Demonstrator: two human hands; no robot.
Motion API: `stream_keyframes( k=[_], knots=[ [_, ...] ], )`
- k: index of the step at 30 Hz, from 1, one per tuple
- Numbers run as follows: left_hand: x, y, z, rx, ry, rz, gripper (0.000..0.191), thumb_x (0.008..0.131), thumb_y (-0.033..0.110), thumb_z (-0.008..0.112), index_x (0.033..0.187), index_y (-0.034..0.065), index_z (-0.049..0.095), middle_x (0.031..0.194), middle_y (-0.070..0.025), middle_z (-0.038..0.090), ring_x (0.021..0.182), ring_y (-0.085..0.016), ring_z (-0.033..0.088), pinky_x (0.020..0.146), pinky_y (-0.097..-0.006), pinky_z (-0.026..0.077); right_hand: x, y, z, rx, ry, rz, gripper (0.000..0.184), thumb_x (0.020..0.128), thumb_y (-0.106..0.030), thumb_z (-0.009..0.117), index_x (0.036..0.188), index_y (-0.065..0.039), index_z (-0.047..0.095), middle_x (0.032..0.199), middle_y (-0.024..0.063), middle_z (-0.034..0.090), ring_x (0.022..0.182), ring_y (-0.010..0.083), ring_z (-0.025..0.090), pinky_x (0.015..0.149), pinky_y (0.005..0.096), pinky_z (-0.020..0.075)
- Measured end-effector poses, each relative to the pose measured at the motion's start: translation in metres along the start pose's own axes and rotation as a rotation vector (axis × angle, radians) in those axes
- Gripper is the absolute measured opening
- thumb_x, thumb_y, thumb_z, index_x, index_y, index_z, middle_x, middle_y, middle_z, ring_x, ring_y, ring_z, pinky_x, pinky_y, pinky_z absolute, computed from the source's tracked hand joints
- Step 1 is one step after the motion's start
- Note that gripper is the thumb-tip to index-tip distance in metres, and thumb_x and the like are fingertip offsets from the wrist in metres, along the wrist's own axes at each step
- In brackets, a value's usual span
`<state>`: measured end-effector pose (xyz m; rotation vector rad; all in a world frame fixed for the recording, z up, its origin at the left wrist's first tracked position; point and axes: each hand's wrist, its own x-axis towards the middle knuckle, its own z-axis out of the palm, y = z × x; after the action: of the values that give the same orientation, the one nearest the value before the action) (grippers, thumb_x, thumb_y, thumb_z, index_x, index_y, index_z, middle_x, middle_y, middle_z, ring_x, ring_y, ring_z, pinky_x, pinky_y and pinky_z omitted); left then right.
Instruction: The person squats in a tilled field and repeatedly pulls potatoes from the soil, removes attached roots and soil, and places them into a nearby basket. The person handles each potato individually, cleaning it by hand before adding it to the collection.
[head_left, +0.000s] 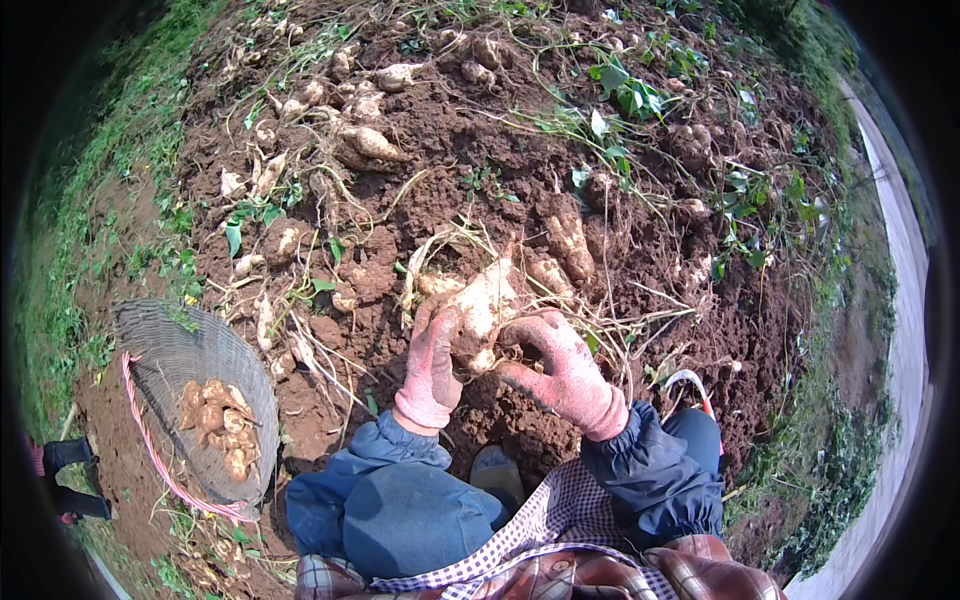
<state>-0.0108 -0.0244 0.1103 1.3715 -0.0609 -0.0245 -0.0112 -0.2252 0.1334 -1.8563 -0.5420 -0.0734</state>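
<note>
A cluster of pale, soil-dusted sweet potatoes (486, 300) is between my gloved hands, just above the dug soil. My left hand (431, 364), in a dirty pink glove, grips its left side. On the lower right, my right hand (562, 367) in a matching glove has its fingers and thumb curled at the cluster's lower end, close to a small tuber (481, 361). Dry stems and thin roots trail around the cluster. Right behind it, more sweet potatoes (571, 244) lie partly covered with soil. My fingertips are partly hidden by the tubers and dirt.
At left stands a woven basket (247, 360) with a pink-and-white handle (154, 457), holding several sweet potatoes (217, 424). Uprooted tubers (371, 142) and green vines (630, 94) cover the brown soil ahead. Another person's legs (71, 480) show at far left. A pale path (896, 225) runs along the right.
</note>
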Motion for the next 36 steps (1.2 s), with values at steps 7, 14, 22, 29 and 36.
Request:
stream_keyframes(
  k=[7, 14, 22, 29, 36],
  knots=[
    [0.003, 0.004, 0.002, -0.805, 0.07, -0.402, 0.058, 0.098, 0.047, 0.044, 0.139, 0.0055, 0.043, 0.134, -0.0136, 0.055, 0.121, -0.027, 0.056, 0.103, -0.0446, 0.046, -0.014, 0.004, 0.014, 0.769, 0.194, 0.592, 0.021, 0.095, -0.019, 0.061, 0.107, -0.001, 0.06, 0.09, 0.0001, 0.057, 0.078, 0.0079, 0.055, 0.068, 0.0238, 0.0474],
    [0.001, 0.01, 0.019, -0.198, -0.108, -0.131, 0.067, 0.096, 0.051, 0.049, 0.143, 0.0042, 0.039, 0.14, -0.012, 0.05, 0.123, -0.026, 0.054, 0.101, -0.0397, 0.048, 0.003, 0.023, 0.027, 0.752, 0.343, 0.458, 0.034, 0.094, -0.015, 0.06, 0.124, -0.002, 0.052, 0.098, 0.0065, 0.059, 0.081, 0.0108, 0.057, 0.07, 0.0257, 0.049],
    [-0.004, 0.014, 0.015, -0.534, -0.055, -0.236, 0.065, 0.093, 0.043, 0.059, 0.141, 0.0022, 0.04, 0.137, -0.0125, 0.052, 0.12, -0.027, 0.057, 0.102, -0.0401, 0.048, 0.002, 0.032, 0.011, 0.826, 0.394, 0.423, 0.034, 0.098, -0.031, 0.058, 0.114, -0.002, 0.062, 0.086, -0.0009, 0.062, 0.076, 0.0062, 0.055, 0.067, 0.0212, 0.0461],
    [-0.008, 0.007, 0.017, -0.392, -0.129, -0.286, 0.065, 0.092, 0.044, 0.06, 0.138, 0.001, 0.042, 0.134, -0.0133, 0.054, 0.119, -0.024, 0.057, 0.101, -0.04, 0.048, 0.013, 0.022, -0.007, 0.855, 0.236, 0.363, 0.03, 0.092, -0.02, 0.062, 0.114, 0.0, 0.06, 0.092, -0.0019, 0.061, 0.08, 0.0078, 0.057, 0.07, 0.0225, 0.0474],
    [-0.007, 0.013, 0.016, -0.115, -0.096, -0.133, 0.067, 0.082, 0.035, 0.077, 0.13, 0.0035, 0.043, 0.125, -0.0108, 0.057, 0.116, -0.021, 0.057, 0.099, -0.0354, 0.047, -0.002, 0.026, -0.011, -0.051, 0.455, 0.184, 0.045, 0.089, -0.018, 0.067, 0.129, -0.002, 0.054, 0.127, 0.0117, 0.057, 0.121, 0.0274, 0.052, 0.103, 0.0408, 0.0415]
  ],
)
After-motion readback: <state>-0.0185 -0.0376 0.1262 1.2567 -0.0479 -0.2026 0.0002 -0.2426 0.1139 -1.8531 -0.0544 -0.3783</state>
